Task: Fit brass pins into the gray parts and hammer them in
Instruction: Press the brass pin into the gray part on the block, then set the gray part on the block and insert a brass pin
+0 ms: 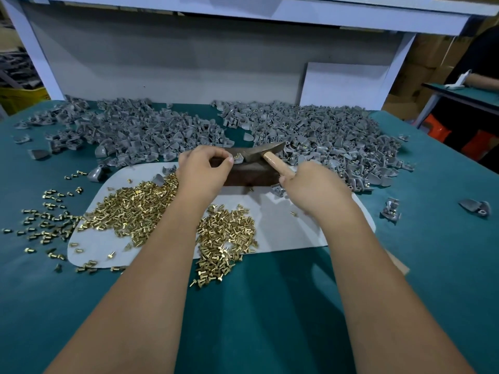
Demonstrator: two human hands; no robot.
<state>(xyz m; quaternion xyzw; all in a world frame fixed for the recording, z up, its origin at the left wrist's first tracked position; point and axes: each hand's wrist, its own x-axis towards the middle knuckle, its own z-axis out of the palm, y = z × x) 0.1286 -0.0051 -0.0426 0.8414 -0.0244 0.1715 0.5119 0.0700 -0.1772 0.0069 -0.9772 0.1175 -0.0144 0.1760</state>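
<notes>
My left hand (pixel 204 171) pinches a small gray part with a brass pin (pixel 237 157) in it, on top of a dark metal block (pixel 251 175). My right hand (pixel 313 187) grips the wooden handle of a hammer (pixel 266 153). The hammer's head lies just right of the pin, close above the block. A heap of loose brass pins (pixel 137 209) covers the white mat (pixel 280 230) under my left forearm. Gray parts (pixel 151 130) lie in a wide pile behind the block.
A second pile of gray parts (pixel 337 141), some with pins, spreads to the right. Stray pins (pixel 46 217) dot the green table (pixel 256 306) at left. A white back panel (pixel 189 63) closes off the far side. Another person's arm (pixel 483 81) rests on a table at far right.
</notes>
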